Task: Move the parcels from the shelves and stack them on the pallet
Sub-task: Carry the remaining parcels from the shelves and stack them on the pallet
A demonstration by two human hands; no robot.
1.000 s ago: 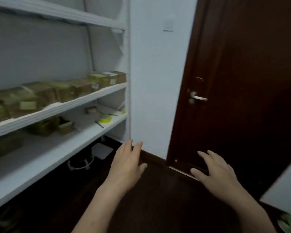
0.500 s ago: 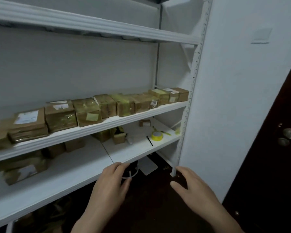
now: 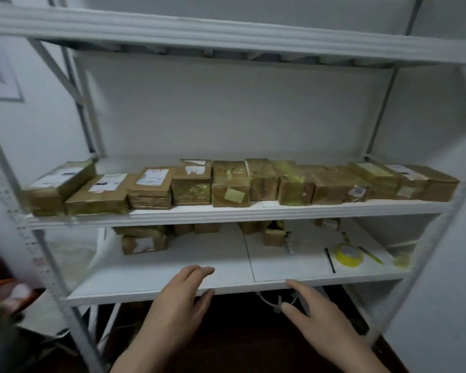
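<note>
Parcels (image 3: 230, 184) line the middle shelf (image 3: 226, 214) in a row running 9 to 3 o'clock, at 12 o'clock from the left hand (image 3: 180, 300) and right hand (image 3: 315, 313), both loose-fingered and empty, the left seemingly nearer.

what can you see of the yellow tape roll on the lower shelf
The yellow tape roll is a ring of glossy yellow tape with an open core. It lies flat, hole upward, on the right part of the white lower shelf, near the front. A thin dark stick lies just left of it and a thin yellow stick just right; contact with either is unclear. The right hand is nearest but clear of it.
</note>
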